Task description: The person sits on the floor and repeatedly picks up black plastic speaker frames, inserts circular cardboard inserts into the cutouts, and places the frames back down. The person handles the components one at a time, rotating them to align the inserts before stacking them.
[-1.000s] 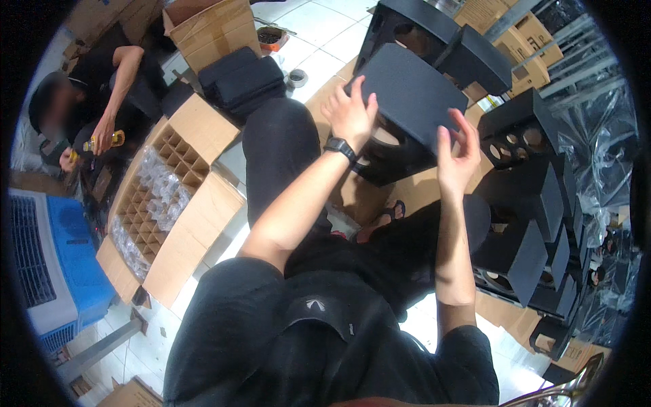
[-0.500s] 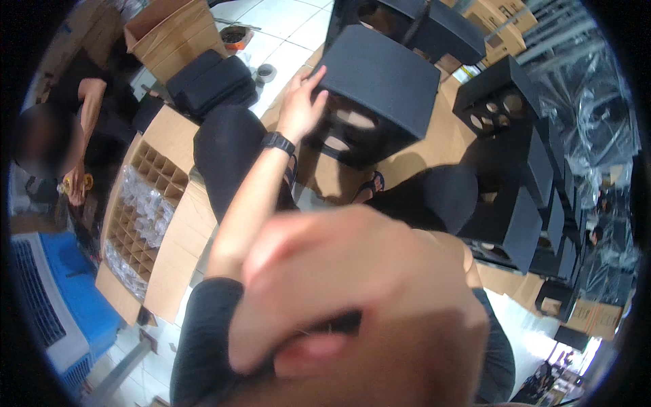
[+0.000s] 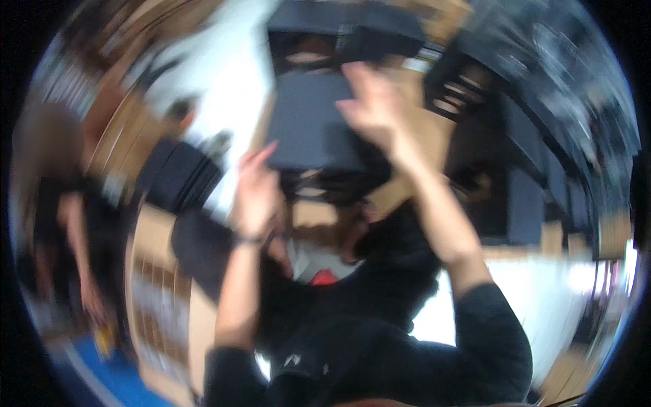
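A black speaker box (image 3: 308, 125) with cut-out holes in its near face sits in front of me, blurred by motion. My left hand (image 3: 256, 193) is at its near left corner with fingers stretched out; whether they touch it I cannot tell. Above the right side of the box, my right hand (image 3: 373, 112) is open, thumb apart from the fingers, and appears to hold nothing. The hidden lower part of the box rests near cardboard between my feet.
More black boxes stand behind, and others are stacked at the right (image 3: 525, 156). Black folded pieces (image 3: 178, 176) lie at the left. Nearer is an open divided carton (image 3: 152, 234). A co-worker's arm (image 3: 76, 237) shows at the far left, near something yellow.
My right hand has gone from close before the camera to above the box. My left hand has dropped to its near left corner. The view has swung, blurring everything.
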A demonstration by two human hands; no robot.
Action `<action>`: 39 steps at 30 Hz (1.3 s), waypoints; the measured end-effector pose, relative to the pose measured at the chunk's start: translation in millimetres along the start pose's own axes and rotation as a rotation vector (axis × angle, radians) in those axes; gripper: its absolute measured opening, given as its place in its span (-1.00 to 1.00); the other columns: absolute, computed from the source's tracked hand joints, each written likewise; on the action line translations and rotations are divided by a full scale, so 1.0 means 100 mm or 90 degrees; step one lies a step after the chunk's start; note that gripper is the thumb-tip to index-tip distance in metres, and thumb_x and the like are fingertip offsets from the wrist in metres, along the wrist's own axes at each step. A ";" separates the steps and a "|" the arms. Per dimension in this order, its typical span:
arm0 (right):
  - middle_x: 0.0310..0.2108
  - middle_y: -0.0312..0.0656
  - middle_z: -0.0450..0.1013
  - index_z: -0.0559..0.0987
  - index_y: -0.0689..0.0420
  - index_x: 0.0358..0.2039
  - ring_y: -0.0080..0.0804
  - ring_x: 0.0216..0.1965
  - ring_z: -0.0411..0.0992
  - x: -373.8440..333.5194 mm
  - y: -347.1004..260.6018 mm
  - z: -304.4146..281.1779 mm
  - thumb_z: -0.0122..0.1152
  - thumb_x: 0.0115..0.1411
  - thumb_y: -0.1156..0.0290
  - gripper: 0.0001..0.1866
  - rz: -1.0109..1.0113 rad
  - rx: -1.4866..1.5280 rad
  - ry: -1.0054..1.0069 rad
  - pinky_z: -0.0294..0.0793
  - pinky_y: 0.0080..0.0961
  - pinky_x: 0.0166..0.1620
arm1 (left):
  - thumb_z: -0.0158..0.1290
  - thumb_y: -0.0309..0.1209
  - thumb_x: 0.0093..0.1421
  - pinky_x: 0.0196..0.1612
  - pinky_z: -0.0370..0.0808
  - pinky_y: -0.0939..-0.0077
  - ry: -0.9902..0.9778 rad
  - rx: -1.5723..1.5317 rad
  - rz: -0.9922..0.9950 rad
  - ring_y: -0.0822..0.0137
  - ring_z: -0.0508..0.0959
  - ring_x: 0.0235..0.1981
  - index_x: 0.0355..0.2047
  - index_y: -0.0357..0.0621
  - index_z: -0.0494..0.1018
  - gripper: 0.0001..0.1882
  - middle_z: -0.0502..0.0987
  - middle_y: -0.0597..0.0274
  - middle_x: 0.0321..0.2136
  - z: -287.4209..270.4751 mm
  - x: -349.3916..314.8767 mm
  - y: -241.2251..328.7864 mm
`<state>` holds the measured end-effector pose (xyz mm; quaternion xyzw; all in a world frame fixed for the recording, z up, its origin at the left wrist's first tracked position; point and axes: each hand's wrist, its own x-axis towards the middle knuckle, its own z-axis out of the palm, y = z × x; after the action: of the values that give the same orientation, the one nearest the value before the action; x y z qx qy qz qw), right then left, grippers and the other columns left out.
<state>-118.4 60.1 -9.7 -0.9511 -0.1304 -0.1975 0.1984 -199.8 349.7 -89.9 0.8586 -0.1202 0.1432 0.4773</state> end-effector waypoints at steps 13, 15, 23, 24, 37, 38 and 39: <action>0.53 0.05 -0.02 0.45 -0.16 0.35 0.03 0.56 -0.17 -0.09 0.44 0.66 -0.01 0.34 -0.16 -0.35 0.202 0.000 -0.030 -0.43 0.29 0.50 | 0.03 -0.21 0.45 0.32 0.29 0.28 -0.032 0.090 0.161 0.10 0.49 0.18 0.17 -0.21 0.51 -0.59 0.54 0.06 0.16 0.44 2.46 -0.30; 0.52 0.06 -0.01 0.47 -0.17 0.33 0.02 0.56 -0.16 -0.09 0.44 0.71 0.05 0.30 -0.15 -0.35 0.190 0.017 -0.010 -0.44 0.30 0.50 | 0.02 -0.19 0.46 0.29 0.31 0.28 -0.058 0.059 0.228 0.07 0.49 0.16 0.14 -0.24 0.51 -0.58 0.55 0.00 0.14 0.76 2.67 -0.14; 0.47 0.16 0.09 0.60 -0.06 0.19 0.14 0.53 -0.08 -0.11 0.41 0.90 0.24 0.15 -0.11 -0.35 0.162 0.050 0.134 -0.39 0.37 0.48 | -0.25 0.21 0.43 0.12 0.45 0.04 -0.294 0.372 0.003 -0.19 0.53 0.08 0.21 0.01 0.49 -0.33 0.58 -0.02 0.09 1.20 2.55 -0.20; 0.46 0.17 0.09 0.60 -0.05 0.18 0.16 0.53 -0.08 -0.12 0.39 0.91 0.24 0.14 -0.10 -0.35 0.155 0.059 0.136 -0.39 0.37 0.48 | -0.26 0.23 0.42 0.12 0.44 0.02 -0.281 0.356 0.019 -0.19 0.53 0.08 0.21 0.02 0.49 -0.31 0.58 -0.03 0.10 1.17 2.56 -0.24; 0.34 0.10 0.24 0.54 0.10 0.16 0.18 0.51 -0.08 -0.07 -0.03 0.62 0.30 0.09 -0.07 -0.30 0.262 0.091 0.067 -0.37 0.43 0.45 | -0.01 0.01 0.43 -0.12 0.54 0.03 -0.141 0.327 0.182 -0.15 0.63 -0.18 -0.13 -0.19 0.66 -0.51 0.68 -0.09 -0.18 0.75 1.76 0.44; 0.17 0.07 0.41 0.61 0.10 0.08 0.22 0.42 0.09 0.05 -0.08 0.61 0.32 0.04 -0.06 -0.34 0.285 0.051 0.061 -0.28 0.47 0.42 | 0.00 -0.01 0.43 -0.12 0.54 0.04 -0.125 0.333 0.208 -0.15 0.63 -0.18 -0.13 -0.19 0.66 -0.52 0.68 -0.09 -0.18 0.73 1.67 0.51; 0.04 0.02 0.49 0.67 0.10 -0.03 0.13 0.31 0.24 0.25 -0.14 0.61 0.31 0.05 -0.04 -0.43 0.321 0.014 -0.021 -0.08 0.34 0.37 | 0.01 -0.03 0.43 -0.11 0.54 0.04 -0.107 0.341 0.233 -0.15 0.63 -0.19 -0.13 -0.19 0.66 -0.54 0.68 -0.10 -0.19 0.70 1.59 0.56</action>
<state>-81.4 103.2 -45.5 -0.9545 0.1056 -0.1245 0.2495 -62.2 249.7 -24.3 0.9266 -0.2691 0.1817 0.1897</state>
